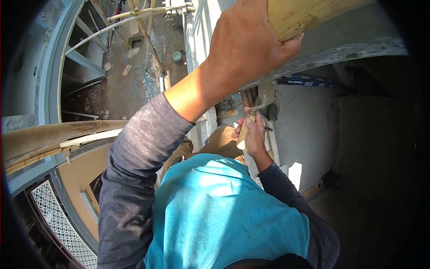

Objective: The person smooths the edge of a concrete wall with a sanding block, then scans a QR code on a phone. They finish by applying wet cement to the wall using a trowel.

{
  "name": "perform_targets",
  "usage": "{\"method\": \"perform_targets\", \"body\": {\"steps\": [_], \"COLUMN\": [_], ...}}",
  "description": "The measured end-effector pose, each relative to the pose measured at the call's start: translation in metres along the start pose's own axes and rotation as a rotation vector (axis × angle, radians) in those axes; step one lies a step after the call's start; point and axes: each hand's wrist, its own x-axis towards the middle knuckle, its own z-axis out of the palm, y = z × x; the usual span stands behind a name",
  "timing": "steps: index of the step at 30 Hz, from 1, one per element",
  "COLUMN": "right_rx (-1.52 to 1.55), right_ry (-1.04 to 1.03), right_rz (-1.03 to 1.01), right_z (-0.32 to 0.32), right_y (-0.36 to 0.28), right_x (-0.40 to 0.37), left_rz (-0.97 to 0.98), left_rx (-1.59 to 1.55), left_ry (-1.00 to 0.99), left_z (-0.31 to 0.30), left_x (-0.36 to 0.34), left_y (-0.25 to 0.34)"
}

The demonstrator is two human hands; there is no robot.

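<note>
Close to the camera, my left hand (244, 42) is wrapped round a thick, yellowish wooden pole (318, 17) that runs out past the top edge. Its thumb shows under the pole's lower side. Lower down, in front of my body, my right hand (256, 136) is closed round the pale wooden handle of a trowel (242, 138). The trowel's curved metal neck and grey-smeared blade point up, away from me. That blade overlaps the underside of a grey concrete beam (340, 54) in this view.
Bamboo scaffold poles (62, 134) cross at left. Far below lies a ground floor (130, 85) with a green bucket (177, 56) and scattered boards. A grey wall (307, 130) stands at right beside a dark space. A white lattice panel (62, 224) sits lower left.
</note>
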Motion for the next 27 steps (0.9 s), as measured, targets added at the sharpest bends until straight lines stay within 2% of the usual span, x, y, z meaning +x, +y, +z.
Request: {"method": "perform_targets", "body": {"steps": [2,4,7,8,10,14,18,20,22,24,26,27], "right_rx": [-0.070,-0.521,-0.539,-0.532,-0.333,-0.328,-0.406,-0.474,-0.372,-0.328,-0.159,-0.161], "right_ry": [-0.055,-0.015,0.000,-0.002,0.031,0.011,-0.043,0.078,0.164,0.144,0.084,0.085], "right_rz": [0.028,-0.257,-0.238,-0.239,-0.048,-0.189,0.084,0.097,0.118,0.052,-0.097,-0.098], "right_z": [-0.025,-0.048,-0.057,-0.063,-0.075,-0.072,-0.028,-0.015,0.000,0.002,0.007,0.005], "right_y": [0.029,0.055,0.039,0.038,0.039,0.048,0.043,0.047,0.020,-0.002,-0.033,-0.036], "right_x": [0.032,0.068,0.067,0.059,0.032,-0.004,0.013,0.033,0.033,0.024,0.012,0.010], "left_rz": [0.000,-0.015,0.003,-0.003,-0.008,-0.017,-0.007,0.007,0.016,0.019,-0.001,-0.019], "left_rx": [0.008,0.026,-0.008,0.007,0.022,0.073,-0.023,-0.029,-0.031,0.007,0.027,0.051], "left_ry": [0.001,0.005,0.006,0.007,0.005,0.023,0.015,0.012,0.007,-0.018,-0.023,-0.028], "left_z": [-0.001,0.001,0.002,0.001,0.001,0.001,0.003,0.003,0.000,-0.002,-0.007,-0.010], "left_x": [0.000,-0.002,-0.001,-0.001,-0.001,-0.001,-0.001,-0.001,-0.001,0.000,-0.002,-0.002], "left_y": [0.003,0.002,-0.001,0.001,0.003,0.004,-0.001,-0.003,-0.003,-0.002,0.012,0.017]}}
